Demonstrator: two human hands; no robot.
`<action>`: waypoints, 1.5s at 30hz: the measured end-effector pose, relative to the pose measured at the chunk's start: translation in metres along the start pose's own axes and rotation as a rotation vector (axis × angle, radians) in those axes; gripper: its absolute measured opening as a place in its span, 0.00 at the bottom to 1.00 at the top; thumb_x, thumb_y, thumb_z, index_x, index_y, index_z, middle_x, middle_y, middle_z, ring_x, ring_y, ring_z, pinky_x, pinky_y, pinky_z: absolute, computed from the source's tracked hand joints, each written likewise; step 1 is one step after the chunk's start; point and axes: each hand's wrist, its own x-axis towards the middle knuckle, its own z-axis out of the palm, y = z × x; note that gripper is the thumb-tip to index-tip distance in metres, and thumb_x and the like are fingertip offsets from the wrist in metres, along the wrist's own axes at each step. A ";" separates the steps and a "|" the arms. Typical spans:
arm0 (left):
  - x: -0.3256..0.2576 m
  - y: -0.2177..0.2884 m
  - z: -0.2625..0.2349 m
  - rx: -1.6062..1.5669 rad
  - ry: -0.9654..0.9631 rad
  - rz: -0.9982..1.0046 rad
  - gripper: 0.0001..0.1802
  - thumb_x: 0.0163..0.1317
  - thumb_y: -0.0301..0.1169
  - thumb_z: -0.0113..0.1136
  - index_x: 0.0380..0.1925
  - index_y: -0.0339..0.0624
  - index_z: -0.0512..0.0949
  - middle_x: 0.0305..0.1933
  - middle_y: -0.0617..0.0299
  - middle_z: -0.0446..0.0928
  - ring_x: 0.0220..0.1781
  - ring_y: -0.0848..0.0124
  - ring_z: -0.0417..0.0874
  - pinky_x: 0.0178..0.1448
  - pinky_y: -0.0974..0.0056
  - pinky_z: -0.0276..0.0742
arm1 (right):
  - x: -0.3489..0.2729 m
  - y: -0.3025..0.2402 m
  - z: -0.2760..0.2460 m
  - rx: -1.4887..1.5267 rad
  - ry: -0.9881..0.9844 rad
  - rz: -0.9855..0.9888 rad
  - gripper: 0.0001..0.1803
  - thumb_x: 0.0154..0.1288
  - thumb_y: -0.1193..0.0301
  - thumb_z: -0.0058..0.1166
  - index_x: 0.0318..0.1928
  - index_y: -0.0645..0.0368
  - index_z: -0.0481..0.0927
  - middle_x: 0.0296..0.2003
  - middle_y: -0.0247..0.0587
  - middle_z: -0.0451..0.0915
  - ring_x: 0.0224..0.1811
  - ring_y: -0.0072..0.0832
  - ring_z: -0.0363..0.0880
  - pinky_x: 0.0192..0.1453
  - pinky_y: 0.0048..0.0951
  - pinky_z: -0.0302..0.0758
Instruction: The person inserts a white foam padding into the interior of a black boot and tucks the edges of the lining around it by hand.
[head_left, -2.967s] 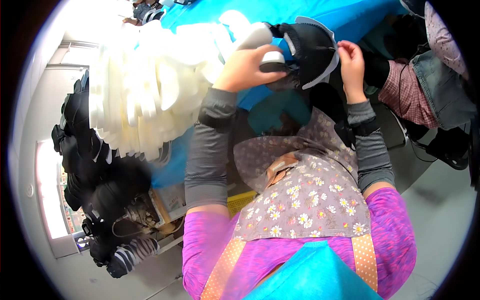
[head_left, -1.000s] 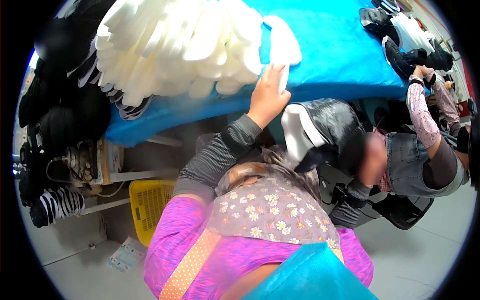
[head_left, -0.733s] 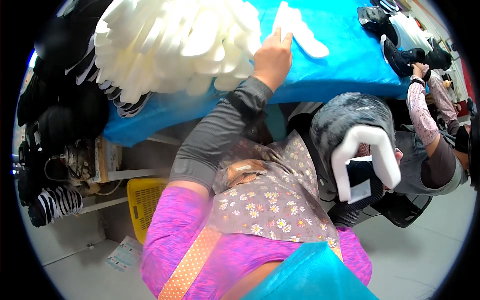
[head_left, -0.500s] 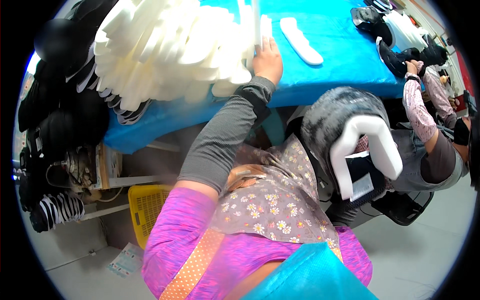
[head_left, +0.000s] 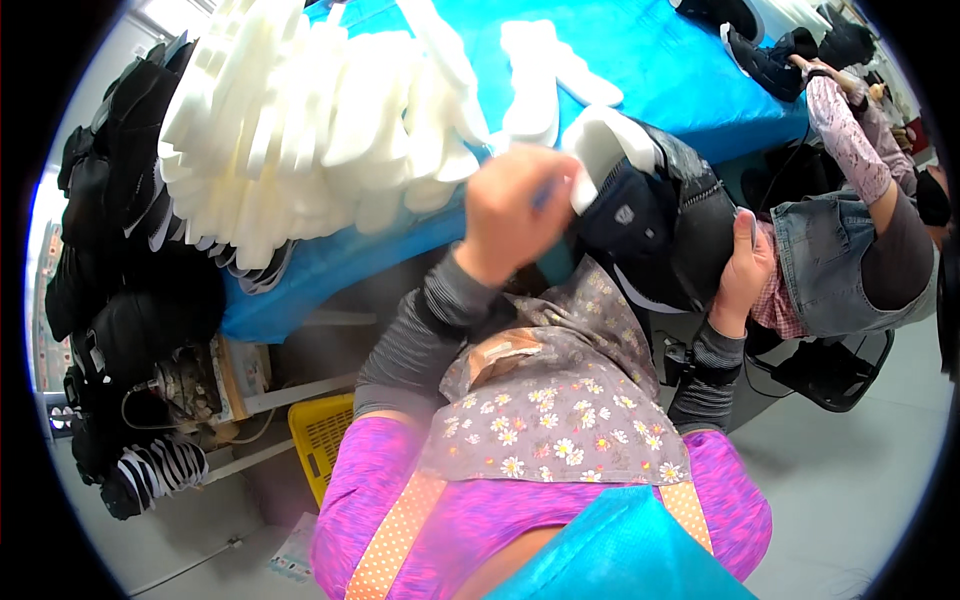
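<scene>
My right hand (head_left: 748,275) grips a black boot (head_left: 665,235) with a zip, holding it tilted above my lap. A bent white foam piece (head_left: 612,130) sticks out of the boot's opening. My left hand (head_left: 520,210) is closed and slightly blurred, its fingertips close beside the foam piece. What lies between those fingers is hidden. Just beyond the left hand, a pair of white foam inserts (head_left: 530,85) lies on the blue-covered table (head_left: 660,75). To their left spreads a large heap of similar cream-white inserts (head_left: 300,130).
Black shoes (head_left: 140,230) are stacked at the far left. Below the table stands a yellow plastic basket (head_left: 320,435). On the right, a seated co-worker in a lace sleeve (head_left: 840,135) handles a black shoe (head_left: 770,65). A black stool (head_left: 830,375) is close by.
My left hand has drawn back from the insert heap toward the boot. The boot has turned and moved up, bringing my right hand into sight. Another insert now lies beside the single one.
</scene>
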 end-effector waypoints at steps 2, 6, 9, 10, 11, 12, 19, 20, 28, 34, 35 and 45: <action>-0.006 0.032 0.006 -0.010 -0.071 0.158 0.20 0.49 0.39 0.76 0.40 0.44 0.81 0.43 0.60 0.83 0.41 0.62 0.84 0.49 0.59 0.78 | -0.007 -0.011 0.015 0.032 -0.069 -0.018 0.18 0.75 0.60 0.54 0.32 0.61 0.81 0.27 0.21 0.74 0.29 0.12 0.66 0.35 0.17 0.65; -0.045 0.052 0.029 0.184 -0.263 0.113 0.39 0.52 0.64 0.64 0.55 0.48 0.77 0.59 0.60 0.76 0.59 0.62 0.77 0.74 0.45 0.54 | -0.034 -0.024 0.059 0.167 -0.121 0.104 0.17 0.77 0.62 0.50 0.42 0.64 0.82 0.36 0.32 0.83 0.35 0.16 0.76 0.40 0.21 0.74; -0.056 0.064 0.029 0.233 -0.378 0.007 0.45 0.52 0.63 0.62 0.63 0.46 0.73 0.69 0.55 0.69 0.71 0.60 0.69 0.77 0.39 0.43 | -0.051 -0.025 0.077 0.255 -0.164 0.134 0.15 0.77 0.64 0.50 0.40 0.65 0.82 0.35 0.28 0.82 0.36 0.13 0.73 0.39 0.17 0.71; -0.056 0.065 0.026 0.231 -0.368 0.004 0.39 0.55 0.57 0.63 0.62 0.45 0.74 0.68 0.54 0.71 0.70 0.59 0.70 0.76 0.39 0.49 | -0.051 -0.014 0.077 0.259 -0.180 0.122 0.15 0.77 0.64 0.50 0.40 0.64 0.82 0.34 0.26 0.80 0.34 0.12 0.71 0.38 0.18 0.69; -0.056 0.061 0.023 0.230 -0.365 0.004 0.39 0.55 0.57 0.63 0.62 0.45 0.74 0.68 0.54 0.71 0.70 0.59 0.70 0.76 0.39 0.49 | -0.051 -0.009 0.075 0.206 -0.177 0.087 0.16 0.78 0.64 0.49 0.41 0.65 0.82 0.34 0.28 0.80 0.34 0.14 0.72 0.39 0.19 0.70; -0.058 0.054 0.019 0.207 -0.344 0.040 0.32 0.55 0.45 0.63 0.60 0.43 0.76 0.63 0.54 0.75 0.66 0.58 0.75 0.71 0.44 0.61 | -0.051 -0.008 0.076 0.151 -0.179 0.052 0.16 0.78 0.64 0.48 0.42 0.66 0.82 0.34 0.29 0.80 0.35 0.15 0.73 0.39 0.20 0.71; -0.055 0.033 -0.038 0.061 0.021 -0.348 0.04 0.63 0.23 0.63 0.38 0.35 0.79 0.27 0.48 0.77 0.25 0.54 0.79 0.30 0.61 0.73 | -0.049 -0.020 0.055 -0.240 -0.122 -0.280 0.20 0.78 0.60 0.49 0.34 0.66 0.79 0.24 0.24 0.67 0.29 0.13 0.59 0.33 0.19 0.60; -0.055 0.036 -0.044 0.093 0.020 -0.314 0.05 0.61 0.23 0.65 0.36 0.36 0.78 0.27 0.48 0.78 0.25 0.51 0.79 0.28 0.59 0.74 | -0.047 -0.020 0.051 -0.280 -0.132 -0.305 0.21 0.78 0.60 0.49 0.34 0.66 0.79 0.24 0.24 0.67 0.28 0.13 0.59 0.33 0.19 0.59; -0.059 0.009 -0.090 0.408 0.385 -0.479 0.10 0.72 0.31 0.55 0.37 0.34 0.78 0.24 0.60 0.73 0.26 0.70 0.69 0.33 0.68 0.67 | -0.023 -0.032 0.014 -0.716 -0.052 -0.614 0.17 0.75 0.62 0.52 0.35 0.64 0.82 0.21 0.35 0.73 0.23 0.18 0.68 0.27 0.24 0.63; -0.102 -0.010 -0.142 -0.314 0.082 -0.739 0.15 0.69 0.36 0.61 0.40 0.30 0.79 0.34 0.61 0.81 0.36 0.77 0.73 0.40 0.67 0.72 | -0.011 -0.031 -0.012 -0.504 0.011 -0.732 0.21 0.75 0.58 0.52 0.33 0.64 0.82 0.24 0.38 0.78 0.23 0.26 0.75 0.30 0.25 0.69; -0.104 -0.020 -0.146 -0.730 -0.083 -0.668 0.20 0.68 0.40 0.63 0.44 0.29 0.80 0.42 0.61 0.82 0.42 0.74 0.79 0.48 0.66 0.75 | -0.006 -0.022 -0.023 -0.538 0.051 -0.849 0.24 0.75 0.54 0.52 0.31 0.64 0.81 0.24 0.39 0.79 0.25 0.32 0.79 0.33 0.28 0.73; -0.023 0.008 -0.086 -0.559 -0.545 -0.794 0.22 0.67 0.36 0.64 0.19 0.41 0.65 0.21 0.75 0.58 0.25 0.84 0.56 0.27 0.71 0.53 | -0.004 -0.076 0.016 -0.542 -0.512 -1.203 0.21 0.67 0.54 0.58 0.33 0.61 0.77 0.20 0.41 0.69 0.19 0.37 0.69 0.25 0.33 0.63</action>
